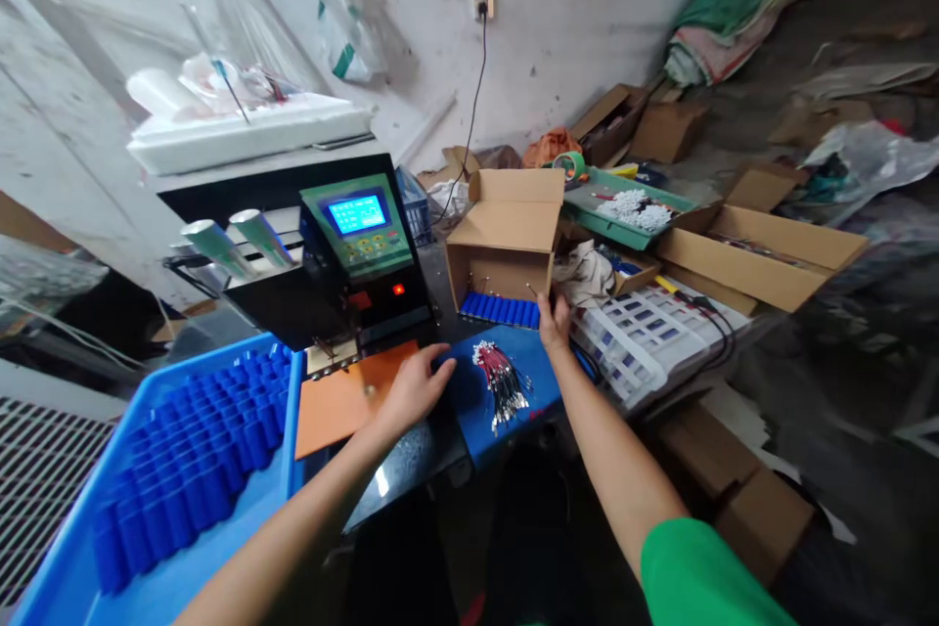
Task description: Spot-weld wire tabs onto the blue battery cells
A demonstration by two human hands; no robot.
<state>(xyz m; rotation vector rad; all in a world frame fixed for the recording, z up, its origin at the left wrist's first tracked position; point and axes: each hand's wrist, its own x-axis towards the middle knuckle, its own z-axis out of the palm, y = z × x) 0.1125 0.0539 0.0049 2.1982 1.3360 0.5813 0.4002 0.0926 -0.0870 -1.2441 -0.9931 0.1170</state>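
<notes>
My left hand (420, 389) is open, its thumb and fingers apart, over the right edge of an orange board (344, 401) in front of a machine. My right hand (556, 323) is closed around the right front edge of an open cardboard box (506, 225), thumb on the inner side; part of the fingers is hidden. Inside the box lies a row of blue cylindrical cells (499, 308) with thin wires sticking up. Between my hands, a bundle of red and black wire leads (504, 381) with white connectors rests on a blue mat (469, 421).
The machine has a lit display panel (359, 220). At left, a blue tray (286, 430) holds many blue cylinders (198, 450). On the right are a white plastic grid (646, 337), a green bin (612, 227) of white pieces and another open carton (778, 259).
</notes>
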